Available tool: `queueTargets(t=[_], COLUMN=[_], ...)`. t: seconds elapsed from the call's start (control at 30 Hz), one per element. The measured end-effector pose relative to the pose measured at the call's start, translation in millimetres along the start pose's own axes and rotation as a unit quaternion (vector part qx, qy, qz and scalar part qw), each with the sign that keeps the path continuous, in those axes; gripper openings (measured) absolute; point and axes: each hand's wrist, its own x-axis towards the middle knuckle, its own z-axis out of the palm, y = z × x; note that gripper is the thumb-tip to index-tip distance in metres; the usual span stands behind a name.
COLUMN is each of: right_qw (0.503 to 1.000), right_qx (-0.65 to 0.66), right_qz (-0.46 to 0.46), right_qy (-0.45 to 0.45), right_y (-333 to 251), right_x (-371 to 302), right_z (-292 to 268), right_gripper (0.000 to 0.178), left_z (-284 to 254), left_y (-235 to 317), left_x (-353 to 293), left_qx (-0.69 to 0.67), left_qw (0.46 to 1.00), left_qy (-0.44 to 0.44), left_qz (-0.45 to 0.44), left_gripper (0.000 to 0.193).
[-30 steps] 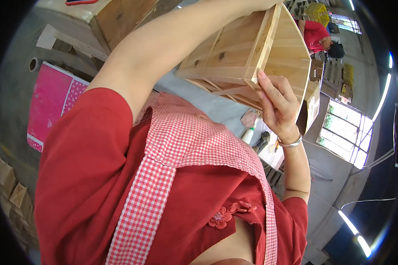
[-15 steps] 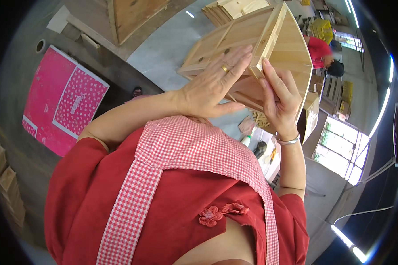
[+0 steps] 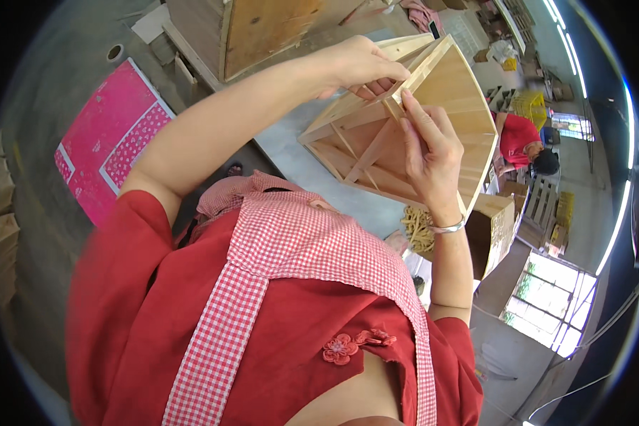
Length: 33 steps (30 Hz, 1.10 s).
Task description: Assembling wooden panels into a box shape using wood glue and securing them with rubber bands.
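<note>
Right hand [image 3: 437, 153], at two o'clock from the centre of view: thumb and fingers closed in a pinch on the near corner of a wooden case [image 3: 451, 92]. Left hand [image 3: 362, 67], between twelve and one o'clock: fingers bent at the case's rim strip [image 3: 428, 65], thumb near the top of it; the fingertips are partly hidden, so whether they grip or merely press cannot be told.

Good practice, in this inspector's judgement: keep the right pinch steady at the corner while the left fingertips feel along the strip for lifted edges or splinters. Pressure should be light and even, since the broad side looks thin and may flex. The opposite end is best kept supported.

The case lies at one o'clock, tilted, over a grey table [image 3: 284, 138]; its full contact with the surface cannot be confirmed. The timber is pale, yellowish and apparently unpainted, with square-cut rim strips and a diagonal brace [image 3: 370, 151] across its shadowed lower face. No crack is evident at this range.

Surroundings: light-coloured loose pieces [image 3: 419, 226] and a carton [image 3: 491, 226] toward three o'clock; a co-worker [image 3: 522, 138] in red toward two; a pink patterned panel [image 3: 106, 121] at ten.
</note>
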Motion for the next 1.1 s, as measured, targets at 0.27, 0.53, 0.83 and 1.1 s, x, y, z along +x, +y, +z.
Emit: queueTargets(t=[0.27, 0.53, 0.83, 1.1], right_qw=[1.000, 1.000, 1.000, 0.999], right_qx=[-0.005, -0.004, -0.004, 0.007], right_qz=[0.004, 0.012, 0.030, 0.031], right_qy=[0.000, -0.006, -0.009, -0.008], right_y=[0, -3, 0, -1], right_x=[0, 1, 1, 3], right_z=[0, 0, -2, -2], right_gripper=[0.037, 0.037, 0.038, 0.037], left_z=[-9, -3, -10, -10], left_y=[-6, 1, -48, -46], left_x=[5, 18, -37, -34], left_qx=[-0.090, -0.031, -0.469, 0.195], left_qw=[0.995, 0.998, 0.883, 0.953], left_qy=[-0.035, -0.003, 0.028, 0.100], left_qz=[-0.014, -0.056, -0.008, 0.211], left_gripper=[0.027, 0.012, 0.023, 0.066])
